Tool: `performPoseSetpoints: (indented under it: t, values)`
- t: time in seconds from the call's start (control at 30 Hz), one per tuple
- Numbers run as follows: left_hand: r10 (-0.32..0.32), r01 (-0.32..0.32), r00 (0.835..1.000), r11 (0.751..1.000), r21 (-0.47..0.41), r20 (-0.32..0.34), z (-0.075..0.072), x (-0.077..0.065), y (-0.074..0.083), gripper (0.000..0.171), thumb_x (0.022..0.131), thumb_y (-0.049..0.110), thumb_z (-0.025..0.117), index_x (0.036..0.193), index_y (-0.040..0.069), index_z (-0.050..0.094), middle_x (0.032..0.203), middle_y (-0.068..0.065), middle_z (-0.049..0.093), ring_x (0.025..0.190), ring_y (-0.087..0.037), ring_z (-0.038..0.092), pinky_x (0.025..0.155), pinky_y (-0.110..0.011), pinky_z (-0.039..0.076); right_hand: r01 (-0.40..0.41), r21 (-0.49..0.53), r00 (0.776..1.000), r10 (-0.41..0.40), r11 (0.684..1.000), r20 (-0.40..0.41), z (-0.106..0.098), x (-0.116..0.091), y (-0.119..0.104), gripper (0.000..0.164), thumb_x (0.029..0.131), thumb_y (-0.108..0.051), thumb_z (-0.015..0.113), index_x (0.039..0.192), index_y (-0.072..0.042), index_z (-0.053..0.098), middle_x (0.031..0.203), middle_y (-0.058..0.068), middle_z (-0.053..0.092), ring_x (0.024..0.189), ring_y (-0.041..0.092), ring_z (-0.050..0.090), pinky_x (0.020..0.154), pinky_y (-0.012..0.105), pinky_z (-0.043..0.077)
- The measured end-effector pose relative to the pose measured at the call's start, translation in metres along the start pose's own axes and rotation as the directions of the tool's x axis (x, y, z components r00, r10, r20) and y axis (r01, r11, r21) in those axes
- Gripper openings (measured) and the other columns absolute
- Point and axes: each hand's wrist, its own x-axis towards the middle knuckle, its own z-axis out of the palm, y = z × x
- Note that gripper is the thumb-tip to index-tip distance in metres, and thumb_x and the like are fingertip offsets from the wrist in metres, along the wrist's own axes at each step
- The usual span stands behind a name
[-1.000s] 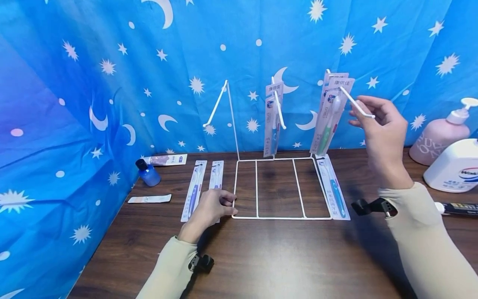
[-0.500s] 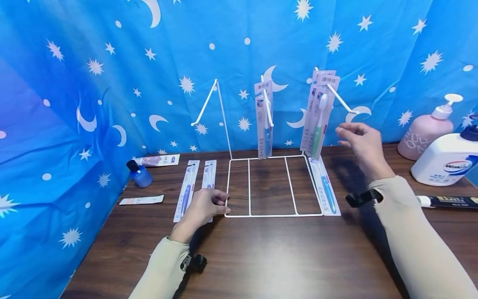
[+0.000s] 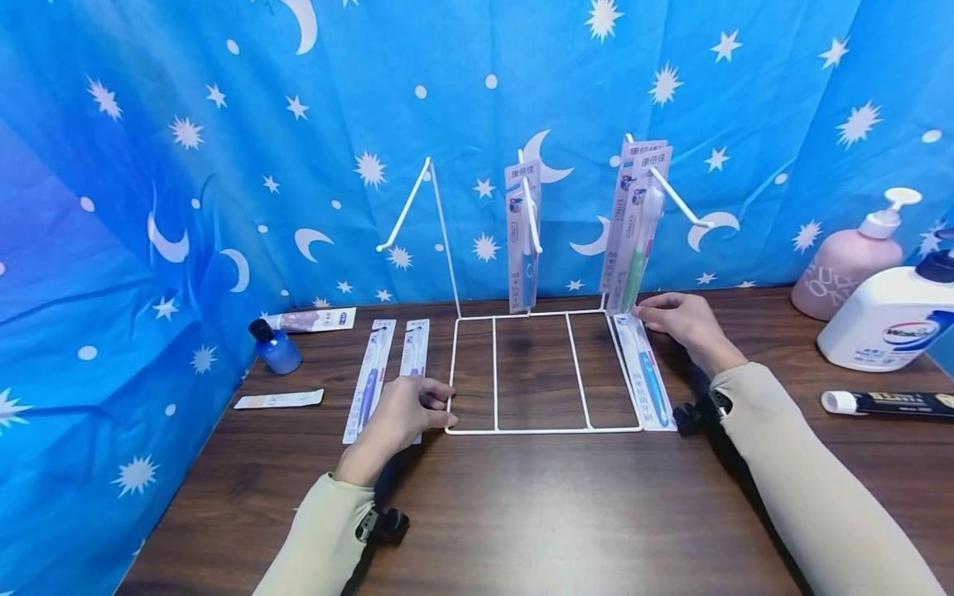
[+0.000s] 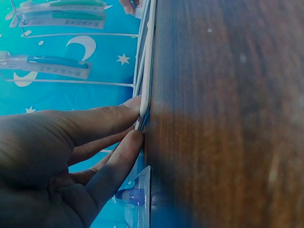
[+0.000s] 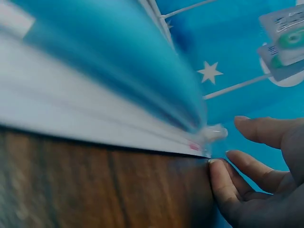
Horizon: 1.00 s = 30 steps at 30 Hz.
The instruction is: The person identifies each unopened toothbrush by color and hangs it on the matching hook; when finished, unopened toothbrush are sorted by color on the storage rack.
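Note:
A white wire display rack (image 3: 547, 431) stands on the table; my left hand (image 3: 406, 411) pinches its front left corner between thumb and fingers. Along the rack's right side lies a blue toothbrush (image 3: 652, 385) in a blister pack. My right hand (image 3: 686, 324) is at the far end of that pack. In the right wrist view the thumb and fingers stand apart, fingertips right at the pack's end. Packs with green toothbrushes (image 3: 636, 265) hang from the rack's right hook, and a blue toothbrush pack (image 3: 522, 236) from the middle one. The left hook (image 3: 406, 203) carries nothing.
Two purple toothbrush packs, one farther left (image 3: 368, 385) and one (image 3: 415, 352) partly behind the left hand, lie on the table. A blue bottle (image 3: 279, 352), tubes and a sachet (image 3: 279, 400) are at left. Pump bottles (image 3: 853, 269) and a black tube (image 3: 894, 403) stand and lie at right.
My right hand has come away from the right hook and down to the blue toothbrush pack on the table. The left hand keeps its hold on the rack. The head view has shifted slightly.

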Motion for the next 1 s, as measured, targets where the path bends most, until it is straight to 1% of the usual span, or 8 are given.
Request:
performPoseSetpoints:
  t: [0.07, 0.13, 0.33, 0.5, 0.63, 0.73, 0.9, 1.0]
  values:
    - [-0.005, 0.005, 1.0, 1.0, 0.0, 0.002, 0.001, 0.0, -0.001, 0.032, 0.07, 0.009, 0.087, 0.101, 0.009, 0.075, 0.08, 0.001, 0.067, 0.073, -0.013, 0.059, 0.061, -0.027, 0.049, 0.0, -0.048, 1.0, 0.0, 0.999, 0.003, 0.002, 0.0, 0.002, 0.057, 0.091, -0.041, 0.066, 0.13, -0.001, 0.055, 0.135, 0.022, 0.049, 0.115, 0.034, 0.045, 0.098, 0.049, 0.035]
    - [-0.01, 0.01, 1.0, 1.0, 0.001, 0.003, 0.001, -0.001, -0.001, 0.032, 0.07, 0.009, 0.087, 0.1, 0.009, 0.075, 0.08, 0.002, 0.066, 0.073, -0.012, 0.059, 0.061, -0.027, 0.048, 0.007, -0.086, 1.0, -0.007, 0.996, 0.003, 0.003, 0.001, 0.004, 0.058, 0.089, -0.043, 0.068, 0.128, -0.001, 0.056, 0.133, 0.023, 0.05, 0.113, 0.036, 0.044, 0.094, 0.05, 0.035]
    - [-0.004, 0.004, 1.0, 1.0, -0.006, -0.005, 0.001, 0.0, 0.0, 0.032, 0.07, 0.008, 0.087, 0.099, 0.009, 0.076, 0.079, 0.001, 0.067, 0.072, -0.012, 0.059, 0.059, -0.027, 0.048, 0.036, -0.204, 0.999, -0.036, 0.978, 0.003, 0.003, 0.001, 0.004, 0.062, 0.084, -0.048, 0.071, 0.124, -0.003, 0.057, 0.124, 0.022, 0.051, 0.103, 0.036, 0.044, 0.08, 0.042, 0.037]
    - [-0.004, 0.004, 1.0, 1.0, 0.002, -0.006, 0.0, 0.001, 0.001, 0.032, 0.07, 0.008, 0.087, 0.1, 0.009, 0.075, 0.08, 0.001, 0.067, 0.073, -0.012, 0.059, 0.06, -0.027, 0.048, 0.036, -0.241, 0.999, -0.037, 0.97, 0.001, 0.003, 0.004, 0.002, 0.057, 0.085, -0.046, 0.071, 0.12, -0.003, 0.059, 0.119, 0.02, 0.052, 0.099, 0.035, 0.044, 0.077, 0.041, 0.036]
    - [-0.003, 0.003, 1.0, 1.0, 0.005, -0.011, -0.002, 0.001, 0.001, 0.032, 0.07, 0.008, 0.087, 0.1, 0.009, 0.075, 0.08, 0.001, 0.067, 0.073, -0.012, 0.059, 0.061, -0.028, 0.048, 0.039, -0.219, 0.999, -0.037, 0.975, 0.014, 0.001, 0.005, 0.001, 0.053, 0.088, -0.043, 0.068, 0.12, -0.002, 0.059, 0.122, 0.021, 0.053, 0.1, 0.034, 0.045, 0.078, 0.04, 0.036]
    - [-0.001, 0.001, 1.0, 1.0, -0.004, -0.01, -0.003, 0.0, 0.002, 0.031, 0.07, 0.008, 0.087, 0.099, 0.009, 0.075, 0.079, 0.001, 0.067, 0.073, -0.012, 0.059, 0.061, -0.028, 0.048, 0.04, -0.182, 0.999, -0.038, 0.983, 0.019, -0.001, 0.005, 0.004, 0.049, 0.09, -0.037, 0.066, 0.12, 0.001, 0.06, 0.124, 0.022, 0.055, 0.103, 0.033, 0.049, 0.083, 0.04, 0.038]
    - [-0.01, 0.009, 1.0, 1.0, -0.009, -0.006, -0.002, 0.0, 0.003, 0.031, 0.07, 0.007, 0.086, 0.099, 0.008, 0.075, 0.08, 0.0, 0.067, 0.074, -0.012, 0.059, 0.062, -0.028, 0.048, 0.041, -0.065, 0.998, -0.037, 0.997, 0.057, -0.007, 0.004, 0.005, 0.051, 0.094, -0.032, 0.062, 0.126, 0.006, 0.057, 0.128, 0.023, 0.055, 0.103, 0.021, 0.058, 0.089, 0.031, 0.047]
    - [-0.014, 0.014, 1.0, 1.0, -0.003, 0.001, -0.001, 0.0, 0.002, 0.031, 0.071, 0.008, 0.086, 0.1, 0.009, 0.075, 0.081, 0.0, 0.067, 0.074, -0.012, 0.059, 0.062, -0.028, 0.048, -0.018, 0.031, 0.996, 0.015, 0.999, 0.093, -0.012, 0.003, 0.002, 0.059, 0.095, -0.033, 0.061, 0.135, 0.008, 0.048, 0.133, 0.024, 0.051, 0.101, 0.015, 0.061, 0.089, 0.027, 0.048]
